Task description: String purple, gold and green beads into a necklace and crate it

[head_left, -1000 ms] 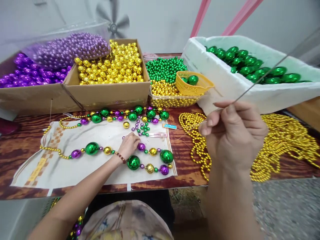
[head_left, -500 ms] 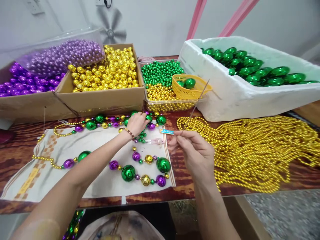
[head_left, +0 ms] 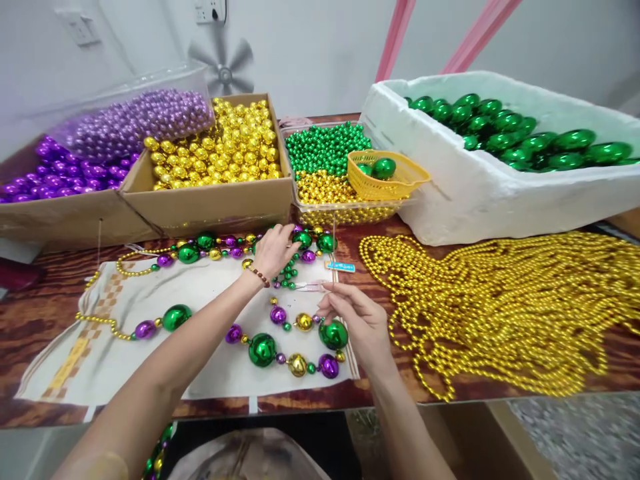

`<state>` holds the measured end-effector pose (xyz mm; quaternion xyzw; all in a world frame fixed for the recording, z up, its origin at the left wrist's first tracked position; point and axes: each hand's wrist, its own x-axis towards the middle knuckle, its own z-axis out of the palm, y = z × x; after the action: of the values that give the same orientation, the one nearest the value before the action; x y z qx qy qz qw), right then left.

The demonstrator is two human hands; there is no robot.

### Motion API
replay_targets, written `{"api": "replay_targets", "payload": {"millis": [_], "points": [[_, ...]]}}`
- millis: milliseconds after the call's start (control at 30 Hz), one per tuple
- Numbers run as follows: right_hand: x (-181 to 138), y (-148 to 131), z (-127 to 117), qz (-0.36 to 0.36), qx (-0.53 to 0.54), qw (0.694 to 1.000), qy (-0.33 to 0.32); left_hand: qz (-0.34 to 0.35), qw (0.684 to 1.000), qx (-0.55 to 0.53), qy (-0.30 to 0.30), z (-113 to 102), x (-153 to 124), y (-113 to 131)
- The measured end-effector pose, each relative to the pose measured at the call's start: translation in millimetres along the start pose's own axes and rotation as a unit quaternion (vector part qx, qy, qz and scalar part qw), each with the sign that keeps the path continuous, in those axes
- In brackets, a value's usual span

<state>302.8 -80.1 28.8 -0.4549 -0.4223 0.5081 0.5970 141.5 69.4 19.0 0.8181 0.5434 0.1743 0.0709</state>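
My left hand (head_left: 277, 252), with a beaded bracelet at its wrist, bends its fingers down over the strung beads at the back of the white cloth; its fingertips' grip is hidden. A thin straight needle-like rod (head_left: 334, 243) stands nearly upright in my right hand (head_left: 357, 320), pinched between thumb and fingers. Just left of those fingers lie pink-handled snips (head_left: 309, 287). Below, a strand with a large green ball (head_left: 263, 350) and purple and gold balls curves over the cloth (head_left: 200, 370). Small green beads (head_left: 287, 273) lie beside my left hand.
Cartons hold purple balls (head_left: 65, 175) and gold balls (head_left: 220, 147). A clear tub (head_left: 345, 215) carries small beads and a yellow basket (head_left: 387, 183). A foam box (head_left: 480, 207) of green balls stands right, behind gold bead strands (head_left: 500, 307). A blue label (head_left: 340, 267) lies near the cloth's edge.
My right hand has moved left, toward the snips, and the rod has swung from slanted to nearly upright. My left hand stays over the same beads. The view has shifted slightly.
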Motion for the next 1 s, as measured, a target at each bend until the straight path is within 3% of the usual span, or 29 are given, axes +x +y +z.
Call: {"api": "replay_targets", "payload": {"millis": [100, 267, 433, 567, 700, 767, 867, 1000], "points": [[-1, 5, 4, 0.017, 0.005, 1.0, 0.012, -0.002, 0.999, 0.041, -0.022, 4, 2, 6], [-6, 9, 0, 0.03, 0.007, 0.999, 0.039, -0.091, 0.991, 0.067, -0.075, 18, 25, 26], [-7, 16, -4, 0.04, 0.014, 0.998, 0.04, -0.062, 0.992, 0.069, -0.09, 31, 28, 27], [-5, 18, -4, 0.04, 0.023, 0.998, 0.044, 0.019, 0.998, 0.034, -0.057, 34, 25, 19], [-2, 15, -2, 0.036, 0.022, 0.997, 0.062, 0.037, 0.991, -0.125, 0.042, 21, 8, 5], [1, 14, 0, 0.036, 0.015, 0.998, 0.053, 0.019, 0.969, -0.235, 0.078, 9, -8, -2], [7, 12, 7, 0.023, 0.004, 0.999, 0.04, -0.024, 0.917, -0.389, 0.082, -10, -36, -8], [10, 10, 19, 0.005, -0.015, 1.0, 0.018, -0.092, 0.799, -0.593, 0.038, -32, -64, -10]]}}
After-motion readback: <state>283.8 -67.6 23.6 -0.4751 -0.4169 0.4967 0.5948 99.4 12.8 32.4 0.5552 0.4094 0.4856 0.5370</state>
